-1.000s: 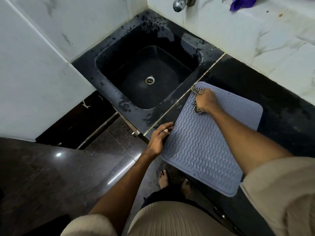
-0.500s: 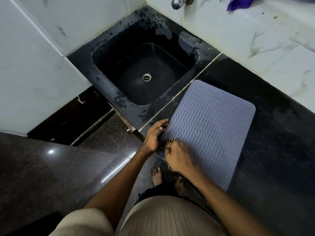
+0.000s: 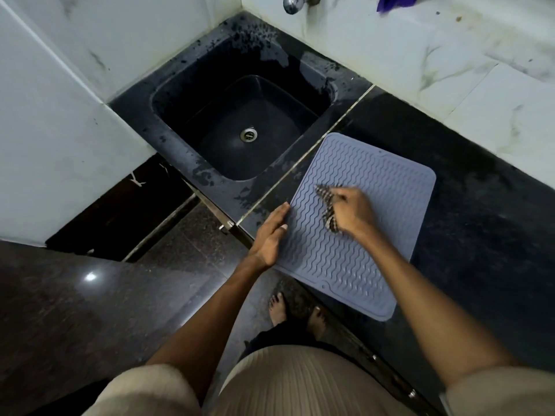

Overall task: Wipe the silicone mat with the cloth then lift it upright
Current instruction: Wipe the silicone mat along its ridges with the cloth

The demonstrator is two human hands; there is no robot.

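Note:
A grey-blue silicone mat (image 3: 372,187) with wavy ridges lies flat on the black counter (image 3: 486,205), to the right of the sink. My right hand (image 3: 351,211) grips a bunched checked cloth (image 3: 327,205) and holds it against the middle of the mat. My left hand (image 3: 271,232) rests flat with straight fingers on the mat's left edge, near the counter's front. The mat's near corner overhangs the counter edge slightly.
A black sink (image 3: 240,127) with a metal drain is set in the counter at the left. A tap (image 3: 292,3) and a purple cloth (image 3: 393,1) are at the top by the white tiled wall. My bare feet (image 3: 295,310) stand on the dark floor below.
My right hand swept the cloth from the mat's far left corner down to its near left corner, then back up to the middle. My left hand stayed on the left edge.

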